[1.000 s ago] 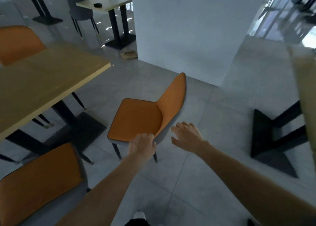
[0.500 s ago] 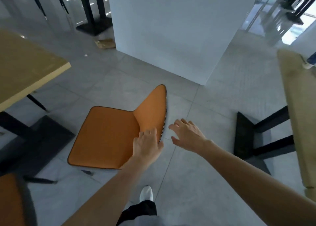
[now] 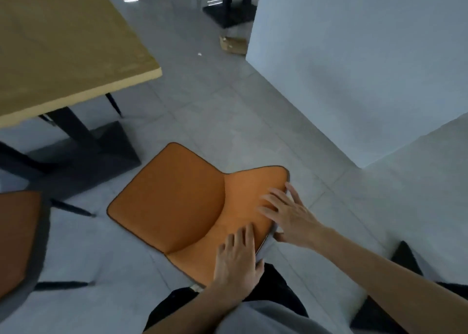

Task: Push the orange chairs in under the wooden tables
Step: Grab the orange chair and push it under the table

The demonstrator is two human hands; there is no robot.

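Now two orange chairs: left hand and right hand both clasp one chair by its backrest; the second chair sits at left edge. Bare floor separates the gripped chair from the one desk.

Orange chair on grey tiled floor, seat facing the wooden worktop at upper left, not under it. Left hand lies over the top edge of the backrest, fingers on the orange face. Right hand grips the same edge further along, fingers spread on the front, thumb behind. Second orange chair at left edge, blurred. White wall block upper right; brown cardboard piece at its foot.
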